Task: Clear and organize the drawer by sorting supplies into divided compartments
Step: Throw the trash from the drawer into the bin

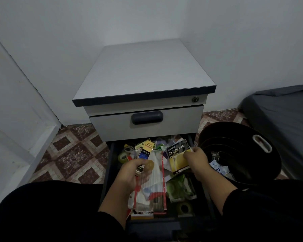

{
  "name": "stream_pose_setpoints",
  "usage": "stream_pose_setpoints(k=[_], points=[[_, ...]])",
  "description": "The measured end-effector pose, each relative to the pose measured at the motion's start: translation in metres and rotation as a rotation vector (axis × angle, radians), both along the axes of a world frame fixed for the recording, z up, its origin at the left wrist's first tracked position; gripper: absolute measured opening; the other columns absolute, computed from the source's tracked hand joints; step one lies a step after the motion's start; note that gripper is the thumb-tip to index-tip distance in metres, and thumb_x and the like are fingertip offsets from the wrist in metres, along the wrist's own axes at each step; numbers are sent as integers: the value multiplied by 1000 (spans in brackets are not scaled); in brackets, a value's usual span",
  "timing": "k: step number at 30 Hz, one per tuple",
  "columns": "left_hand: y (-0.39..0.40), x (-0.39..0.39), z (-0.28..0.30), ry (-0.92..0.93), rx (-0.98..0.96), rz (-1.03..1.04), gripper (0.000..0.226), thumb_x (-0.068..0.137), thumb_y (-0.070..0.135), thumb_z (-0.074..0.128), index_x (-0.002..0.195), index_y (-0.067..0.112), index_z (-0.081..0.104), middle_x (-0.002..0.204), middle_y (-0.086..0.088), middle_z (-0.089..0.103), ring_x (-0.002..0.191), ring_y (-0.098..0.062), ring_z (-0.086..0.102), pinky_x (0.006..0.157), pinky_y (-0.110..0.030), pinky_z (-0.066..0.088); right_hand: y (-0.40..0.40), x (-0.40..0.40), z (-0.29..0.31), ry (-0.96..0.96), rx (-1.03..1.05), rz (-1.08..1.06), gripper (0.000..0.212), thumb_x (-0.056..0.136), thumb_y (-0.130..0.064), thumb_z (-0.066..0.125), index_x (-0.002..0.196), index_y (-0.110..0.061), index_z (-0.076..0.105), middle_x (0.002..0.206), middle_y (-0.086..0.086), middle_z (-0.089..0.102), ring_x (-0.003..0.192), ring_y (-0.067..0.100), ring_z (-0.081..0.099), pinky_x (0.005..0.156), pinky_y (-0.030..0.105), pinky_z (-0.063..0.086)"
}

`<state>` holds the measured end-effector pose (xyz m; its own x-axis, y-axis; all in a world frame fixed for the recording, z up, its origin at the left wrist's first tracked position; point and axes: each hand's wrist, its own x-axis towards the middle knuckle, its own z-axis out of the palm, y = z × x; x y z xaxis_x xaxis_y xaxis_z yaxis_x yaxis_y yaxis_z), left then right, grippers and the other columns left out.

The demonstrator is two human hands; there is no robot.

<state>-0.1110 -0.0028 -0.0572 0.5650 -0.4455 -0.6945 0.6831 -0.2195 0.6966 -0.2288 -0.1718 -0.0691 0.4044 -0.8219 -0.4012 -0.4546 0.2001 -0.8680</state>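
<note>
The open lower drawer (110, 165) of a grey cabinet is crammed with packets, tape rolls and stationery. My right hand (197, 160) pinches a black and yellow alkaline battery pack (177, 154) by its right edge, above the drawer's right side. My left hand (132, 173) grips a small dark packet (140, 169) and a yellowish tape roll (150, 165) over the middle. Below it lies a clear plastic sleeve with red edges (155, 187). Clear tape rolls (123, 157) sit at the back left, green-packaged tape (178, 187) at the right.
The upper drawer (147, 123) above is closed, with a dark handle. A black bin (238, 151) holding scraps of paper and wrappers stands right of the drawer. A dark mattress (287, 123) lies further right. My knees in black flank the drawer.
</note>
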Motion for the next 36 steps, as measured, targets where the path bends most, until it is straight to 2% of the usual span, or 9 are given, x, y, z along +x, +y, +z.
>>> stream_pose_setpoints(k=[9, 14, 17, 20, 22, 25, 29, 32, 36], points=[[-44, -31, 18, -25, -68, -216, 3, 86, 4, 63, 88, 5, 63, 71, -6, 65, 62, -20, 68, 55, -28, 55, -63, -42, 55, 118, -150, -99, 31, 85, -14, 59, 112, 0, 57, 99, 20, 58, 84, 30, 55, 63, 30, 40], [-111, -61, 26, -4, -50, -353, 6, 85, 1, 60, 90, 3, 60, 70, -9, 62, 60, -21, 62, 55, -30, 56, -124, -83, 73, 278, -112, -164, 22, 81, -7, 58, 98, 7, 60, 96, 26, 58, 90, 41, 60, 78, 58, 55], [-153, -81, 27, -39, -19, -392, 26, 82, 2, 61, 107, 0, 58, 82, -13, 64, 60, -20, 62, 51, -27, 56, -144, -103, 65, 323, -115, -230, 30, 84, -8, 58, 109, 8, 60, 106, 27, 59, 96, 42, 61, 80, 57, 54], [-185, -96, 27, -60, -52, -378, 50, 74, 17, 74, 119, 3, 58, 121, -16, 61, 96, -28, 64, 75, -36, 57, -147, -109, 59, 334, -64, -206, 36, 89, -7, 54, 122, 8, 55, 95, 19, 56, 92, 34, 58, 89, 54, 52], [-196, -101, 29, -34, -93, -403, 70, 73, 32, 78, 133, 8, 52, 140, -10, 48, 127, -29, 47, 103, -41, 41, -147, -108, 58, 398, -2, -127, 51, 95, -17, 50, 140, 4, 39, 117, 16, 54, 98, 30, 56, 96, 46, 48], [-202, -98, 24, -38, -108, -385, 68, 89, 27, 67, 144, 6, 34, 149, -15, 36, 138, -28, 33, 110, -36, 32, -149, -102, 56, 467, 12, -57, 56, 94, -22, 54, 142, 1, 35, 112, 11, 53, 97, 29, 52, 86, 37, 46], [-185, -80, 18, -103, -100, -398, 26, 92, 16, 61, 116, 8, 54, 119, -13, 58, 119, -28, 53, 90, -26, 48, -145, -91, 54, 506, -61, 6, 34, 91, -14, 57, 120, 4, 55, 71, 6, 46, 62, 19, 44, 66, 33, 40], [-158, -59, 12, -178, -119, -315, 27, 92, 9, 60, 117, 7, 51, 99, -11, 60, 99, -21, 59, 81, -24, 50, -128, -74, 59, 568, -105, 112, 32, 95, -18, 54, 121, 1, 51, 83, 12, 53, 73, 24, 52, 62, 32, 42], [-107, -25, 5, -410, -10, -228, 24, 90, 4, 58, 114, 3, 59, 100, -13, 62, 87, -21, 61, 69, -24, 51, -88, -49, 48, 509, -356, 263, 39, 94, -15, 52, 131, -4, 47, 124, 17, 55, 110, 33, 55, 86, 36, 49]])
